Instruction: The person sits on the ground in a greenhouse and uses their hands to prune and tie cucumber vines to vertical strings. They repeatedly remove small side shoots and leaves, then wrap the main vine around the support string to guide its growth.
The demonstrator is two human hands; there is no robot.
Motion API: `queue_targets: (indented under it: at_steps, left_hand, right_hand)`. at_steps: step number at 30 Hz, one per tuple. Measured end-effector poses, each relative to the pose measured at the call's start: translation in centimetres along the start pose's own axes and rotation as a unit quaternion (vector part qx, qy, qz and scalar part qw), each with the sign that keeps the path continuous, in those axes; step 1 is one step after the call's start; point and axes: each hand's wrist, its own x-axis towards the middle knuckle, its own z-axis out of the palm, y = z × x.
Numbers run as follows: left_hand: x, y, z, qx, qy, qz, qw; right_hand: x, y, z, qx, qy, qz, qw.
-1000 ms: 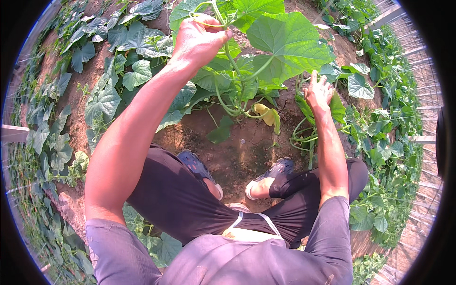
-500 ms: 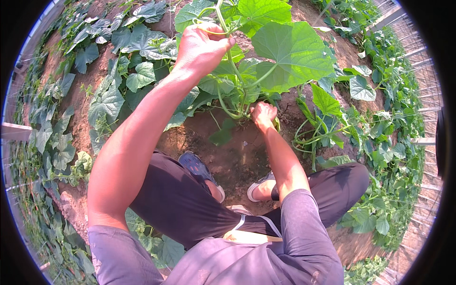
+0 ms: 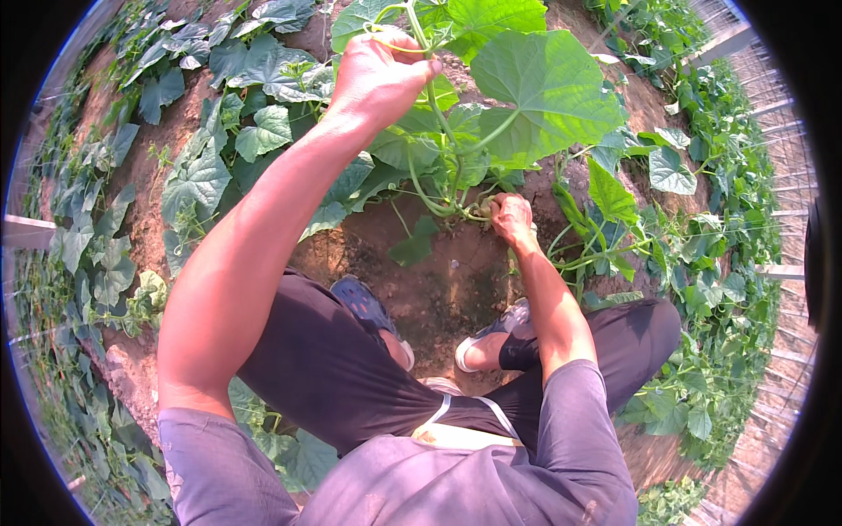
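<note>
My left hand [image 3: 386, 77] is raised at the top of the view, its thumb and fingers closed round the upright green stem of a cucumber-like vine [image 3: 445, 123]. A broad bright leaf [image 3: 548, 92] spreads from that stem, to the right of the hand. Low down, beside the base of the vine, my right hand [image 3: 512, 216] has its fingers curled tight. Pale green stems run up to its fingertips, but what lies inside the grip is hidden.
Leafy vines [image 3: 263, 74] cover the beds on the left, and more vines [image 3: 719, 228] grow on the right. A loose shoot [image 3: 605, 197] stands right of my right hand. Bare soil [image 3: 368, 245] lies between my shoes [image 3: 364, 307] and the plant.
My right hand has shifted a little to the right, away from the vine's base, with its fingers still curled. My left hand keeps hold of the stem, which has moved slightly right.
</note>
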Motion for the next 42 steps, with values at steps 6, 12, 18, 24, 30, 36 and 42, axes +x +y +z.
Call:
queue_targets:
  at_steps: [6, 12, 18, 24, 30, 36, 42]
  left_hand:
    - [0.2, -0.1, 0.1, 0.049, 0.021, 0.029, 0.998]
    - [1.3, 0.1, 1.4, 0.044, 0.009, 0.042, 0.998]
    - [1.0, -0.4, 1.6, 0.082, 0.045, 0.087, 0.992]
    - [1.1, -1.2, 1.6, 0.074, 0.041, 0.057, 0.995]
    - [0.8, 0.8, 2.3, 0.121, 0.032, 0.087, 0.988]
    - [-1.1, 1.4, 1.0, 0.139, 0.040, 0.080, 0.986]
    - [-2.0, 1.1, 0.5, 0.118, 0.003, 0.047, 0.992]
  right_hand:
    - [-1.0, -5.8, -3.7, 0.140, 0.064, 0.009, 0.988]
    - [-5.1, -10.9, 3.5, 0.731, -0.115, 0.394, 0.545]
    - [-5.6, -13.1, 6.2, 0.700, -0.027, 0.390, 0.598]
    - [-6.3, -13.5, 5.5, 0.622, -0.063, 0.390, 0.676]
    - [-5.9, -11.9, 4.6, 0.433, 0.032, 0.336, 0.836]
    - [-0.5, -6.6, -3.0, 0.056, -0.082, -0.139, 0.985]
    - [3.7, -2.9, -0.4, 0.234, -0.229, -0.226, 0.918]
